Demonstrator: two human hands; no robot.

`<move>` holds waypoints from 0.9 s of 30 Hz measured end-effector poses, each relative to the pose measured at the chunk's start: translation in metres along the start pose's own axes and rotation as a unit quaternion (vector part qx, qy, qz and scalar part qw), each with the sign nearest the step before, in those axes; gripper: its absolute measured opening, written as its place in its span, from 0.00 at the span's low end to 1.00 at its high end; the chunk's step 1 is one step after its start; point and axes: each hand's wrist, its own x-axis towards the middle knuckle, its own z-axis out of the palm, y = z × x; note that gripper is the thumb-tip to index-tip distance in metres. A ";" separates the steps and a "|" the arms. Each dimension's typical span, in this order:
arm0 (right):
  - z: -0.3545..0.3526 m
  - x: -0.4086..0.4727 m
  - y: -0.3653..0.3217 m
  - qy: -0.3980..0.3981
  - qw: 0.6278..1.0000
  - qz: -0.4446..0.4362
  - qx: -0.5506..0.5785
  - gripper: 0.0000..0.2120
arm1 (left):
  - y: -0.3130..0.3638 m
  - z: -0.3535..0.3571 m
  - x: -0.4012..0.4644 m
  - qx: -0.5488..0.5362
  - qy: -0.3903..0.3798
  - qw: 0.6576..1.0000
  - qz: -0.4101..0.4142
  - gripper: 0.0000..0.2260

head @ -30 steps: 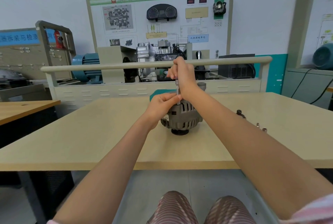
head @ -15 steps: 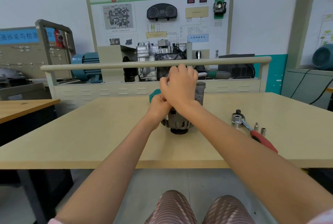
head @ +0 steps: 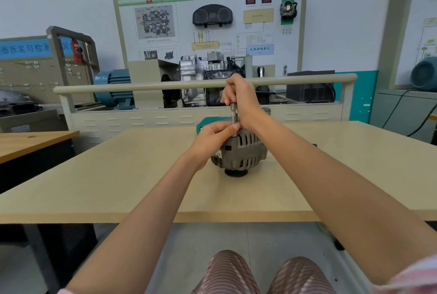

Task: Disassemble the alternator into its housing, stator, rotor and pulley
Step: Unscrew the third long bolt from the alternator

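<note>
Alternator (head: 241, 152) mid-table, hands (head: 238, 100) atop.

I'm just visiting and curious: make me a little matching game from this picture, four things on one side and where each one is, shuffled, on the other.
Things:
1. alternator
2. pulley
3. right hand
4. left hand

Places:
A. gripping the top of the upright tool
B. pinching the tool's lower end
C. under the alternator, resting on the table
D. standing on the table between the two arms

Pairs: 1-D, 2-C, 3-A, 4-B
</note>
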 end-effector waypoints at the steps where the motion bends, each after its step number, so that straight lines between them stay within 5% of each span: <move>1: 0.000 0.001 -0.001 -0.001 1.000 0.011 0.020 0.26 | 0.000 0.000 0.000 0.000 -0.001 1.000 -0.002 0.07; 5: 0.003 0.003 0.002 0.037 0.999 0.018 0.022 0.26 | -0.003 0.000 0.002 -0.005 0.012 1.000 -0.010 0.07; 9: 0.009 -0.004 0.014 0.085 0.974 -0.102 -0.183 0.23 | -0.005 0.000 0.002 -0.015 0.031 0.999 0.000 0.07; 12: 0.012 -0.010 0.019 0.111 0.863 -0.199 -0.451 0.21 | -0.006 -0.001 0.002 -0.003 0.041 0.999 0.001 0.15; 15: 0.015 -0.016 0.024 0.154 0.734 -0.201 -0.630 0.12 | -0.009 0.000 0.005 0.022 0.069 0.997 -0.021 0.15; 18: 0.017 -0.021 0.028 0.162 0.681 -0.195 -0.687 0.14 | -0.010 0.000 0.007 0.034 0.092 0.995 -0.028 0.14; 22: 0.018 -0.017 0.027 0.154 0.744 -0.198 -0.620 0.13 | -0.009 -0.001 0.006 0.030 0.075 0.997 -0.019 0.14; 27: 0.010 -0.012 0.020 0.082 0.920 -0.184 -0.336 0.20 | -0.006 0.000 0.004 0.000 0.028 1.000 0.000 0.14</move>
